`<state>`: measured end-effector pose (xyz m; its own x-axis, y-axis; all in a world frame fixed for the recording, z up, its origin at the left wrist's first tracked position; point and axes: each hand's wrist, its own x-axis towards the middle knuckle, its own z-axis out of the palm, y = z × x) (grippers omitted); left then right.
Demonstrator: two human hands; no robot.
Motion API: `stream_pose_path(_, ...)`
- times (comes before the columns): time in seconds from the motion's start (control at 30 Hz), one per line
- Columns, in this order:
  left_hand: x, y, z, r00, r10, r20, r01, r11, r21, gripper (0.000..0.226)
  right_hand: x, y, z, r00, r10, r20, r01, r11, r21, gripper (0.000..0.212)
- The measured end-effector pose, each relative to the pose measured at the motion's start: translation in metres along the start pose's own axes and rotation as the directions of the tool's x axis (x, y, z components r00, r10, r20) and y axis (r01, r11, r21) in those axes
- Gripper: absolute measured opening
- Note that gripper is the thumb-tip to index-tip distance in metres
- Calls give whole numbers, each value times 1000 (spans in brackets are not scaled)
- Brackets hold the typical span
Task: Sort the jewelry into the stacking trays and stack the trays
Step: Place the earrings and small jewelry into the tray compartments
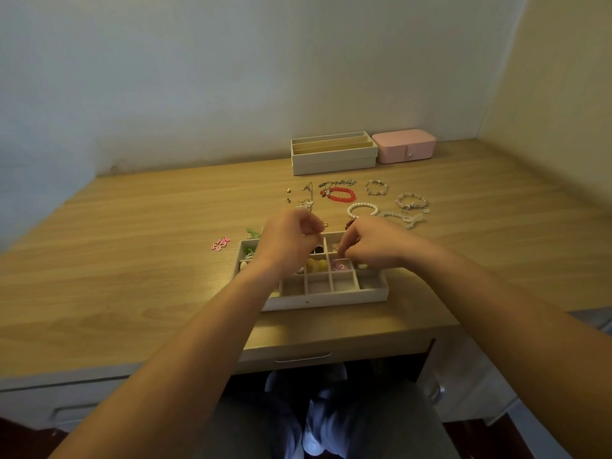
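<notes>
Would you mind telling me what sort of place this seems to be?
Probably a home bedroom or study corner: a wooden desk with a drawer, a pink jewelry box, and a red bracelet lying loose.

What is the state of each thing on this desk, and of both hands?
White compartment tray: partly filled, some cells empty.
White slotted tray: empty, stacked on another.
Pink snap box: closed.
Red bead bracelet: unsorted, on desk.
Desk drawer: shut.
Left hand, right hand: fingers curled; contents unclear.
</notes>
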<state>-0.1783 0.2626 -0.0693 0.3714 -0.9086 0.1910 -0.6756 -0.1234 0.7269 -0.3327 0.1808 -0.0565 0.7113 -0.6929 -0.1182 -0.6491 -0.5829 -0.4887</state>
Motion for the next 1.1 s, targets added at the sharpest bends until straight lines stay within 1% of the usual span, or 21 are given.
stream_pose_path(0.07, 1, -7, -10, 999, -16, -41, 16, 1000, -1, 22, -1, 0, -2, 999, 8, -32, -5, 995, 99, 28)
stream_pose_path(0.17, 1, -20, -24, 997, -55, -62, 54, 998, -30, 21, 2, -7, -4, 996, 19, -91, 1, 976, 218, 28)
stream_pose_path(0.27, 0, -35, -40, 990, -98, -97, 95, 995, -33, 18, 12, -21, -4, 990, -33, -135, 67, 965, 254, 25)
stream_pose_path(0.4, -1, -61, -64, 971, -150, -188, 152, 988, -3, 27, 32, -45, 3, 987, -72, -141, 115, 938, 328, 26)
stream_pose_path(0.53, -5, -95, -88, 922, -245, -299, 264, 964, 25, 27, 55, -76, 16, 982, -105, -159, 159, 912, 379, 25)
stream_pose_path(0.6, -5, -111, -96, 905, -280, -322, 308, 951, 39, 30, 63, -90, 23, 981, -107, -163, 166, 899, 404, 25)
stream_pose_path(0.7, -3, -131, -102, 900, -313, -302, 354, 931, 90, 33, 77, -110, 35, 979, -100, -176, 165, 899, 405, 24)
stream_pose_path(0.77, 0, -140, -102, 908, -325, -264, 368, 920, 137, 30, 86, -119, 42, 979, -105, -173, 166, 905, 392, 23)
stream_pose_path(0.97, 18, -145, -95, 944, -299, -141, 327, 904, 274, 43, 106, -132, 54, 982, -105, -156, 155, 920, 360, 24)
stream_pose_path(1.03, 24, -144, -92, 959, -259, -113, 282, 902, 327, 35, 110, -134, 56, 983, -103, -154, 153, 918, 365, 24)
stream_pose_path(1.1, 29, -143, -91, 974, -202, -100, 225, 906, 358, 23, 112, -135, 56, 983, -97, -158, 150, 917, 368, 24)
